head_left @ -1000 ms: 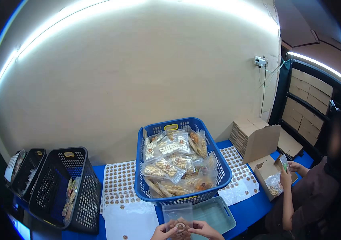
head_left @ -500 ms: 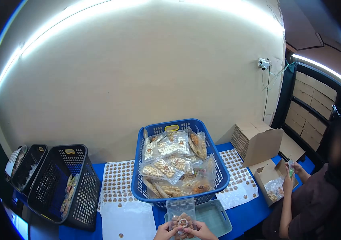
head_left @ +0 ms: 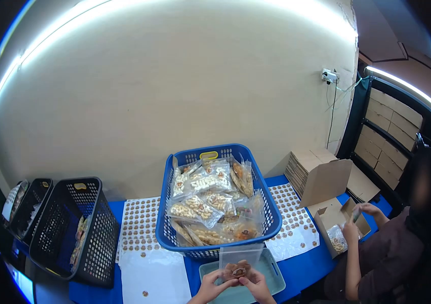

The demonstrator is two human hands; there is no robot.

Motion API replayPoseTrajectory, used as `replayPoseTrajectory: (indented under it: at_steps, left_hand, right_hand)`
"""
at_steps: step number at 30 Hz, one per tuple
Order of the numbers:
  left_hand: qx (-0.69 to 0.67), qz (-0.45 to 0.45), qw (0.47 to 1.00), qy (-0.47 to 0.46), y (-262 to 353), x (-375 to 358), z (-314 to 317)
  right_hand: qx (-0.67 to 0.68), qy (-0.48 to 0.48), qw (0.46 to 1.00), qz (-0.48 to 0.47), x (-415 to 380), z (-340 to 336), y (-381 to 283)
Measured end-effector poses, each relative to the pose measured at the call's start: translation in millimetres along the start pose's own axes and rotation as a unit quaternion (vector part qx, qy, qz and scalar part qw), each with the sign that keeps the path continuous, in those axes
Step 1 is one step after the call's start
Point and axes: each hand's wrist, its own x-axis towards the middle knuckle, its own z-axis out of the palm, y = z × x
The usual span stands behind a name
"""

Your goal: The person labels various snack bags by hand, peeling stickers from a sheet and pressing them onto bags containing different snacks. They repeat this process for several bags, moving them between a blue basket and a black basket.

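Note:
A clear zip bag (head_left: 241, 253) of brown snack pieces with a round sticker on its front is held low in front of me. My left hand (head_left: 212, 287) pinches its left lower side. On the lower right, my right hand (head_left: 257, 287) grips it with the thumb by the sticker. Beneath the bag and hands is a pale green tray (head_left: 274, 283). Just beyond stands a blue basket (head_left: 272, 234) full of clear snack bags (head_left: 195, 210), several with the same kind of sticker.
Sticker sheets (head_left: 142, 223) lie left and right of the basket. Black baskets (head_left: 99, 243) stand on the left. To the right, a co-worker's hands (head_left: 352, 228) hold a small packet above an open cardboard box (head_left: 326, 215). Flattened cardboard (head_left: 296, 175) is stacked behind.
The view has shifted, so the basket sits slightly further left and higher. The bag has moved a little right and tilted in my hands. The co-worker's hands have moved left, over the box.

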Motion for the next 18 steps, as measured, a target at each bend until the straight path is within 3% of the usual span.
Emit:
replayPoseTrajectory:
  at_steps: [3, 7, 11, 13, 15, 18]
  left_hand:
    - [-0.093, 0.065, 0.993, -0.020, 5.0, 8.5, 2.9]
    - [-0.043, 0.101, 0.992, -0.065, 9.7, 12.4, 14.6]
    - [-0.071, 0.049, 0.994, -0.067, 16.0, 14.8, 23.1]
    - [-0.054, 0.137, 0.989, 0.014, 8.2, 20.7, 19.9]
    - [0.043, 0.238, 0.963, 0.119, 9.5, 30.3, -0.9]
    - [0.096, 0.304, 0.899, 0.301, 10.6, 42.6, -31.2]
  right_hand:
    - [0.001, 0.030, 0.996, -0.085, -7.9, -1.3, -8.2]
    - [0.002, 0.075, 0.990, -0.119, -16.3, -17.7, -21.8]
    - [-0.009, 0.098, 0.987, -0.124, -20.3, -25.3, -24.6]
    - [0.055, 0.107, 0.982, -0.146, -19.1, -16.6, -27.4]
    - [-0.001, 0.093, 0.986, -0.137, -25.1, -32.7, -19.8]
    - [-0.084, 0.126, 0.981, -0.120, -28.5, -35.6, -27.0]
